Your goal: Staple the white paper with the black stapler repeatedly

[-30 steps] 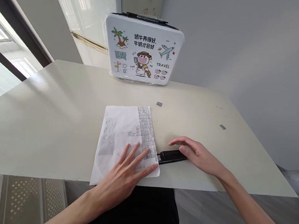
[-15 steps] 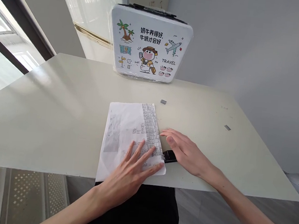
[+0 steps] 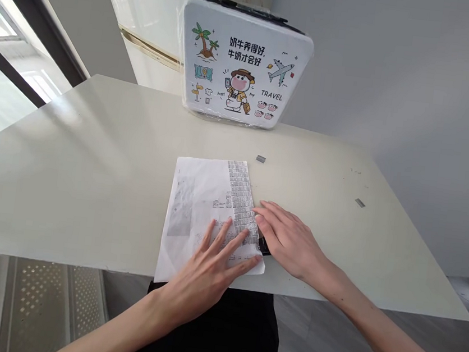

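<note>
A stack of printed white paper sheets [image 3: 204,181] lies at the table's front edge, with dense rows of silvery staples [image 3: 241,194] along its right side. My left hand [image 3: 212,261] rests flat on the lower part of the sheets, fingers spread. Beside the right edge is a black stapler [image 3: 265,247], mostly covered, with its front end at the paper. Over it lies my right hand [image 3: 295,239], palm down with fingers stretched out and the fingertips near the stapled edge. The palm's contact with the stapler is hidden.
A white case with cartoon prints [image 3: 242,67], partly in clear plastic wrap, stands at the back of the pale table [image 3: 102,183]. Small grey staple strips lie behind the paper [image 3: 261,158] and at the right [image 3: 359,203]. Perforated panels [image 3: 34,300] are below left.
My right hand has lowered and moved slightly over the stapler, covering more of it. My left hand stays on the paper. The camera view has shifted a little.
</note>
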A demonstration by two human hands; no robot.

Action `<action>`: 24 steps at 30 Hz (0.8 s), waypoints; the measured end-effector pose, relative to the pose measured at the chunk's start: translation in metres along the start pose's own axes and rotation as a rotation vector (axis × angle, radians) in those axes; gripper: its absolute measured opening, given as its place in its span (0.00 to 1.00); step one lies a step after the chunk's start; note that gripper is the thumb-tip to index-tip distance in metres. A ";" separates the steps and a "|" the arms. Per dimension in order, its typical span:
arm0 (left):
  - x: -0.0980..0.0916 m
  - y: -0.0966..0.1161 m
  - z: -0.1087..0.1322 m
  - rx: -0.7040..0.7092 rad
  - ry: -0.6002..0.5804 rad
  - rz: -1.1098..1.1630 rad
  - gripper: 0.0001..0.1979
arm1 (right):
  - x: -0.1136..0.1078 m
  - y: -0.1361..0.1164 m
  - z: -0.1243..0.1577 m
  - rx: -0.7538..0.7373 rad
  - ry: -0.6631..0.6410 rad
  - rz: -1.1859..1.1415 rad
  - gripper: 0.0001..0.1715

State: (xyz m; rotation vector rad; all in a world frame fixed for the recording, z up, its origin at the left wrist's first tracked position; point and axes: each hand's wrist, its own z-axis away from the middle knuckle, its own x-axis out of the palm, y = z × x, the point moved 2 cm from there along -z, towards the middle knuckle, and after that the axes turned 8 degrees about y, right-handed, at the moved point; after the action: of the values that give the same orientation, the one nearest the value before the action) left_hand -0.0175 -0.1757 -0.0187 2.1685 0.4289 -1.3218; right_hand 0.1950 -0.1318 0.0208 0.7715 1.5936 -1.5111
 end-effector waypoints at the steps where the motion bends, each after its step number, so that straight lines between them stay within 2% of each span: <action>1: 0.001 0.000 0.000 0.002 0.000 -0.003 0.42 | 0.001 0.000 0.000 -0.001 -0.001 0.014 0.34; 7: 0.003 0.000 0.001 -0.013 -0.010 0.003 0.42 | 0.005 0.003 -0.001 -0.027 0.042 0.027 0.31; 16: 0.002 0.000 0.001 -0.014 -0.015 0.004 0.41 | -0.008 0.003 -0.002 0.048 -0.056 -0.062 0.31; 24: 0.004 0.000 0.001 -0.011 -0.002 0.017 0.42 | -0.007 -0.001 -0.003 0.069 -0.066 -0.029 0.32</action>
State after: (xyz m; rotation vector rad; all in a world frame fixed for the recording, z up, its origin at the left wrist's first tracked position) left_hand -0.0158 -0.1766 -0.0225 2.1566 0.4149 -1.3098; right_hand 0.1977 -0.1287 0.0271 0.7320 1.5167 -1.6034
